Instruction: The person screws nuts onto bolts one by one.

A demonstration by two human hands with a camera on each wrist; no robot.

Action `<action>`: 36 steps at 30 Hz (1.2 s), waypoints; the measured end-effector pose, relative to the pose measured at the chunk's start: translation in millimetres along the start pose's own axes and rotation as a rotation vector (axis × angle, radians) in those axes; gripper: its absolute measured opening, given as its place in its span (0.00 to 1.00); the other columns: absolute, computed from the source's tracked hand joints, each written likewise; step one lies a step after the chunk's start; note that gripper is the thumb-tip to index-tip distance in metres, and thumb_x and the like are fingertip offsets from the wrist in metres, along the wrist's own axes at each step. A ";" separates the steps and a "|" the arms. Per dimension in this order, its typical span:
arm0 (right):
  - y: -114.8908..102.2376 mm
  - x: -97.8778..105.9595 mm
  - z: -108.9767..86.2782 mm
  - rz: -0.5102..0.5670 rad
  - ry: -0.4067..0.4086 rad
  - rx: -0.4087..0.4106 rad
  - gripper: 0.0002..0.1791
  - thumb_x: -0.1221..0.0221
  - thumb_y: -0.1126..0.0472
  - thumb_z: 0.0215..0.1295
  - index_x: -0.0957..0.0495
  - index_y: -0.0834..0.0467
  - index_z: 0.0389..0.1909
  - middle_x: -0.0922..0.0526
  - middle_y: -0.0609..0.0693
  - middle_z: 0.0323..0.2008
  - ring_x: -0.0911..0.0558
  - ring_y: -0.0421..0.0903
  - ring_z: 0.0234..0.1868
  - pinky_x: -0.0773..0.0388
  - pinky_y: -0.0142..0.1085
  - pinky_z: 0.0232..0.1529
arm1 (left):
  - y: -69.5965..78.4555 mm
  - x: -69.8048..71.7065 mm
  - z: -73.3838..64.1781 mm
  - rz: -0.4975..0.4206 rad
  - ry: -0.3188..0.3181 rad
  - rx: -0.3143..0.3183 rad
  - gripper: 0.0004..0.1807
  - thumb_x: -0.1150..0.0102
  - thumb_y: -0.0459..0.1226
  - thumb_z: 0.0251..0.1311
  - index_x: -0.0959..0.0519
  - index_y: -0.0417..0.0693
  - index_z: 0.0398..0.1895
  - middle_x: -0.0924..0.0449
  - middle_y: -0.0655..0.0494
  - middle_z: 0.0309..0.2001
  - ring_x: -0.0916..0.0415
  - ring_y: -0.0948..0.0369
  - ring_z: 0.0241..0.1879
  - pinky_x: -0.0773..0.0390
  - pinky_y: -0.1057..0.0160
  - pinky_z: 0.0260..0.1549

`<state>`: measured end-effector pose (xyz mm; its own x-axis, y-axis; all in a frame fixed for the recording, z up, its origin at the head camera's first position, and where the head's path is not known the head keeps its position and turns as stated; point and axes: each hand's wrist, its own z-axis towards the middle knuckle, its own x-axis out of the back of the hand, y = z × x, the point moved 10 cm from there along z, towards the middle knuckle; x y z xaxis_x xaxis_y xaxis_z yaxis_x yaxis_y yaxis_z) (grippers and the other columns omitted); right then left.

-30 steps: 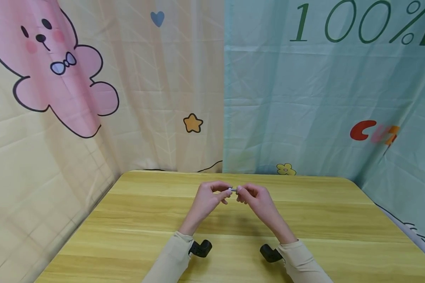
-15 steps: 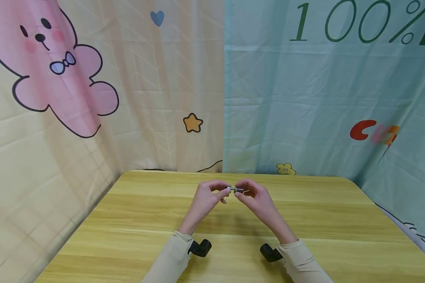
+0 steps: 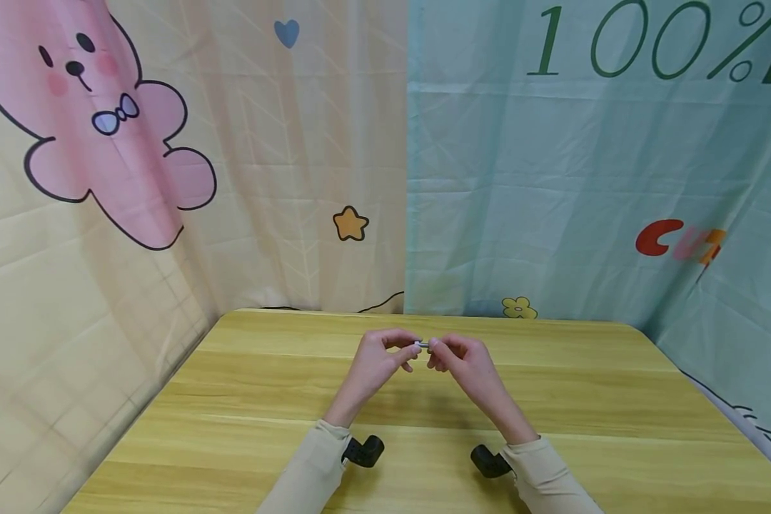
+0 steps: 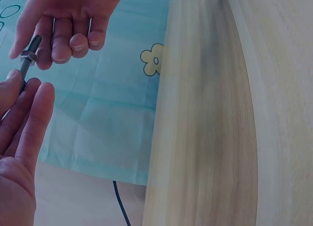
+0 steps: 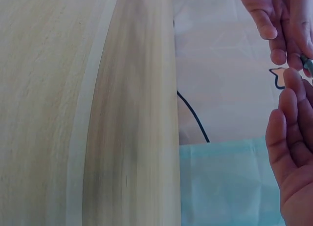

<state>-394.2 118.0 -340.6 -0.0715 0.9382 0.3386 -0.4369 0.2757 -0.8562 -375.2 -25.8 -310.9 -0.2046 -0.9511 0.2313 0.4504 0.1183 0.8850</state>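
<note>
A small metal bolt is held level above the table between the two hands. My left hand pinches its left end, thumb against fingers; the bolt's head is hidden there. A hex nut sits part-way along the threaded shank in the left wrist view, with bare thread beyond it. My right hand has its thumb and forefinger at either side of the nut and pinches it. In the right wrist view only a bit of the bolt shows at the edge.
A wood-grain table lies under both hands. Printed curtains hang behind and at the sides. Each sleeve bears a black wrist camera, left camera and right camera.
Half a second ago the right fingers were spread wider, baring the nut and bolt tip. They have since closed back over that end, as a second ago. The left hand keeps its pinch.
</note>
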 end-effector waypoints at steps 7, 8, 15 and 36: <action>-4.1 3.4 1.3 -0.028 0.024 0.060 0.15 0.39 0.50 0.69 0.20 0.53 0.51 0.17 0.48 0.44 0.20 0.46 0.46 0.19 0.43 0.45 | -0.3 3.4 1.3 -0.002 0.026 0.016 0.07 0.38 0.28 0.64 0.16 0.34 0.42 0.17 0.38 0.40 0.20 0.59 0.32 0.15 0.61 0.29; -6.2 3.1 1.5 -0.033 0.021 0.081 0.14 0.38 0.53 0.68 0.21 0.52 0.51 0.18 0.47 0.45 0.20 0.46 0.47 0.19 0.42 0.46 | -0.2 4.0 1.4 -0.004 0.029 0.017 0.07 0.39 0.28 0.64 0.16 0.34 0.42 0.17 0.38 0.40 0.20 0.58 0.32 0.15 0.62 0.29; -11.5 -0.7 1.9 -0.053 -0.009 0.138 0.12 0.35 0.63 0.65 0.21 0.58 0.48 0.18 0.50 0.44 0.19 0.47 0.45 0.19 0.40 0.47 | 0.1 4.9 2.0 -0.001 0.034 0.013 0.07 0.39 0.28 0.63 0.16 0.33 0.42 0.17 0.36 0.39 0.20 0.59 0.29 0.15 0.58 0.29; -31.8 -0.1 -10.5 0.000 -0.008 -0.046 0.12 0.46 0.59 0.75 0.18 0.63 0.41 0.16 0.58 0.34 0.20 0.59 0.37 0.18 0.45 0.41 | -0.3 1.4 -1.3 -0.006 0.021 0.005 0.06 0.38 0.27 0.63 0.16 0.35 0.41 0.17 0.39 0.40 0.20 0.55 0.31 0.16 0.44 0.34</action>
<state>-370.9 111.4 -317.4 -0.0787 0.9364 0.3419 -0.3949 0.2856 -0.8732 -374.5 -27.6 -311.3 -0.1893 -0.9576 0.2171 0.4449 0.1135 0.8884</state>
